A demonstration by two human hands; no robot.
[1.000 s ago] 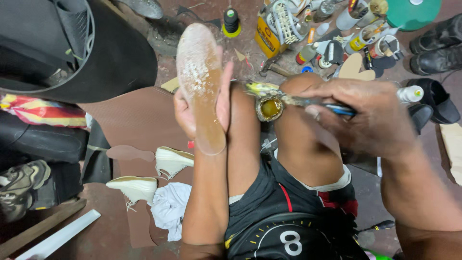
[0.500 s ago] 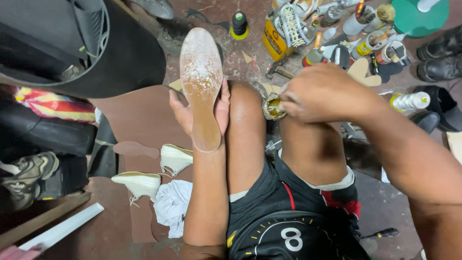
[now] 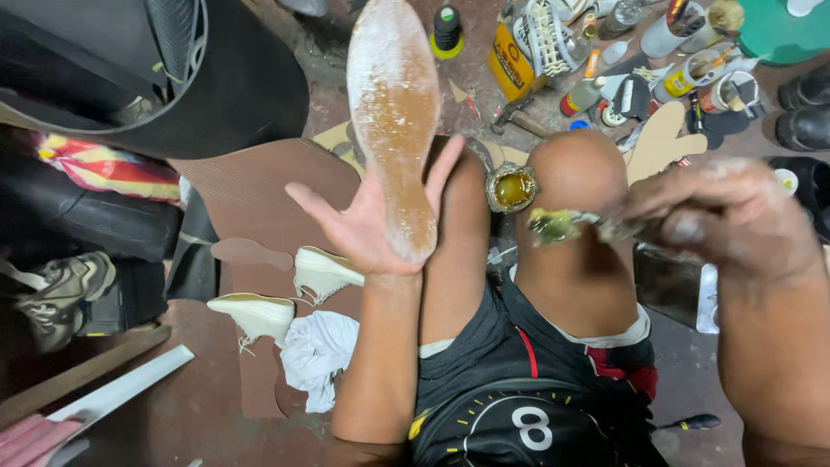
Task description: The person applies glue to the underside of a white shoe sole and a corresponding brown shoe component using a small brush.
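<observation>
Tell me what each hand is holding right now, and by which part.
The left hand props a shoe sole on its open palm, by the heel end. The right hand pinches a glue-laden brush by its handle.

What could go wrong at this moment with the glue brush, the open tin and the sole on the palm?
1. The brush in the right hand is loaded with yellowish glue and hangs over the bare thigh, so it may drip on skin.
2. The open glue tin sits wedged between the knees; a leg shift might tip it.
3. The shoe sole only rests on the open left hand, so it may slide off.
</observation>
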